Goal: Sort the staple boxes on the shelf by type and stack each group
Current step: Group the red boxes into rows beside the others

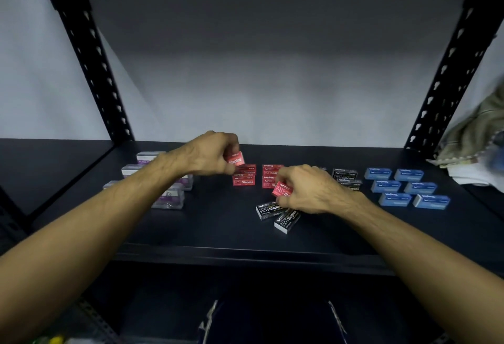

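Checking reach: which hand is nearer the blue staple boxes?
Right. The right hand, holding a red box, sits just left of the blue staple boxes; the left hand is farther left.

Matt metal shelf (218,234) — glossy cardboard staple boxes (244,181).

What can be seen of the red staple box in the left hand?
The red staple box is a small rectangular carton, seemingly cardboard, with white "Staples" lettering on its visible face. It looks closed. The left hand pinches it at its far end, fingers covering part of it, and holds it tilted in the air just above the left red stack at the middle of the shelf. Whether it touches that stack cannot be told.
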Motion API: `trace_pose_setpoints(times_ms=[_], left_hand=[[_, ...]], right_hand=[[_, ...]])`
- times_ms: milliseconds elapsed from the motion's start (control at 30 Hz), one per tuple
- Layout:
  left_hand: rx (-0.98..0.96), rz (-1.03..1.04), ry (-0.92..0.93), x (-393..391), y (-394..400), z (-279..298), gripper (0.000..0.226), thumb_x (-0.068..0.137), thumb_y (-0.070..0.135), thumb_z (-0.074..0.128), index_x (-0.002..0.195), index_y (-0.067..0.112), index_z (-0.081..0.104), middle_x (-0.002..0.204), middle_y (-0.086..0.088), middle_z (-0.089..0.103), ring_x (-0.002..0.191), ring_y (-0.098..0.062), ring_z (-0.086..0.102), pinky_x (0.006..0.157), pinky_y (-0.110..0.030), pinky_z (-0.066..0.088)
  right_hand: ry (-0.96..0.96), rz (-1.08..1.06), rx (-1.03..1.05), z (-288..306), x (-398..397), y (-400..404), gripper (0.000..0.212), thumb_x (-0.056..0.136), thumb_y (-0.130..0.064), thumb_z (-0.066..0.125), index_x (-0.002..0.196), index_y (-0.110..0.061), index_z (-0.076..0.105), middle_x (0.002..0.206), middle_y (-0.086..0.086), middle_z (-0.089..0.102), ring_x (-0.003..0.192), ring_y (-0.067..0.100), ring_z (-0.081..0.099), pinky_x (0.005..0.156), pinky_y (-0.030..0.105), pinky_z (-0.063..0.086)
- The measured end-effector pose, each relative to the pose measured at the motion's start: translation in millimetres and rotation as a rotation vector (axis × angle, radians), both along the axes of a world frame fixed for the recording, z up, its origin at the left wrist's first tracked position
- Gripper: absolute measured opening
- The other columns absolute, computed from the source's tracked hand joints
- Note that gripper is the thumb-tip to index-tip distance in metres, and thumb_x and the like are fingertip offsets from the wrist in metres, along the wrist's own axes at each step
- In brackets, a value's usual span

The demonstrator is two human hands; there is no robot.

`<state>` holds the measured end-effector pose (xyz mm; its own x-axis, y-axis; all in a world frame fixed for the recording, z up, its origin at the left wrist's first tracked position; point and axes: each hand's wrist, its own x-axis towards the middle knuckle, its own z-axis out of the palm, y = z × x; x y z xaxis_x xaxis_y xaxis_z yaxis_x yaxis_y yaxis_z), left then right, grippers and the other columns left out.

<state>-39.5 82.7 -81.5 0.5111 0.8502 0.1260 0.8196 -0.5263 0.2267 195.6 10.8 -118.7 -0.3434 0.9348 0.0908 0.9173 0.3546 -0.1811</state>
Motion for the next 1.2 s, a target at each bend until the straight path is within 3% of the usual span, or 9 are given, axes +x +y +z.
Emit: trace_pose_setpoints(times_ms=[233, 367, 500, 700, 800, 933, 1200], left_hand=[[-0.044, -0.064, -0.017, 9.4, -21.8, -15.8, 0.038, 0.074, 0.032, 0.078, 0.109, 0.021, 0.066, 0.087, 0.007, 0.069, 0.075, -0.010, 0.063, 0.066, -0.023, 0.050], [-0.052, -0.084, 0.029, 16.1, -29.5, -25.9, 0.038, 0.077, 0.037, 0.077, 0.110, 0.020, 0.068, 0.091, 0.005, 0.070, 0.076, -0.011, 0.063, 0.066, -0.022, 0.050], [-0.030, -0.087, 0.076, 22.5, -32.8, -34.7, 0.035, 0.077, 0.038, 0.076, 0.108, 0.023, 0.066, 0.086, 0.010, 0.065, 0.074, -0.010, 0.060, 0.065, -0.023, 0.047], [0.004, -0.055, 0.173, 23.7, -28.9, -49.9, 0.030, 0.075, 0.043, 0.070, 0.100, 0.028, 0.061, 0.083, 0.010, 0.060, 0.075, -0.015, 0.060, 0.065, -0.028, 0.046], [-0.006, -0.047, 0.159, 21.9, -27.7, -53.5, 0.031, 0.076, 0.041, 0.070, 0.103, 0.028, 0.062, 0.090, 0.008, 0.064, 0.079, -0.016, 0.062, 0.070, -0.031, 0.053], [-0.061, -0.064, 0.091, 19.8, -25.9, -52.3, 0.032, 0.079, 0.037, 0.076, 0.107, 0.028, 0.063, 0.086, 0.013, 0.059, 0.077, -0.011, 0.059, 0.067, -0.026, 0.046], [-0.117, -0.070, 0.038, 14.0, -23.8, -52.8, 0.025, 0.085, 0.026, 0.073, 0.109, 0.023, 0.065, 0.097, 0.006, 0.065, 0.084, -0.012, 0.062, 0.074, -0.026, 0.052]], right_hand=[[-0.005, -0.002, 0.025, -6.7, 1.4, 0.4, 0.027, 0.083, -0.035, 0.066, 0.107, -0.021, 0.063, 0.080, -0.010, 0.062, 0.073, 0.010, 0.060, 0.059, 0.025, 0.039], [-0.025, -0.009, 0.020, -10.2, 2.4, 2.0, 0.030, 0.084, -0.035, 0.067, 0.109, -0.019, 0.065, 0.093, -0.004, 0.067, 0.080, 0.012, 0.064, 0.067, 0.026, 0.046], [-0.012, 0.006, 0.002, -10.3, 1.8, 2.9, 0.032, 0.085, -0.035, 0.068, 0.113, -0.020, 0.064, 0.098, -0.004, 0.066, 0.080, 0.011, 0.060, 0.058, 0.018, 0.037], [0.136, -0.018, -0.086, -11.8, -2.8, 5.3, 0.033, 0.081, -0.037, 0.077, 0.107, -0.023, 0.064, 0.093, -0.008, 0.066, 0.081, 0.011, 0.062, 0.068, 0.028, 0.044], [0.212, -0.011, -0.147, -12.8, -3.8, 8.2, 0.028, 0.080, -0.030, 0.080, 0.102, -0.024, 0.065, 0.089, -0.009, 0.067, 0.079, 0.009, 0.064, 0.070, 0.029, 0.050], [0.216, -0.005, -0.161, -10.3, -4.5, 11.3, 0.016, 0.085, -0.021, 0.075, 0.098, -0.024, 0.067, 0.086, -0.006, 0.067, 0.077, 0.009, 0.064, 0.071, 0.031, 0.052], [0.223, -0.001, -0.159, -18.4, -3.9, 14.4, 0.019, 0.093, -0.014, 0.063, 0.110, -0.020, 0.068, 0.104, -0.004, 0.069, 0.089, 0.010, 0.064, 0.077, 0.026, 0.048]])
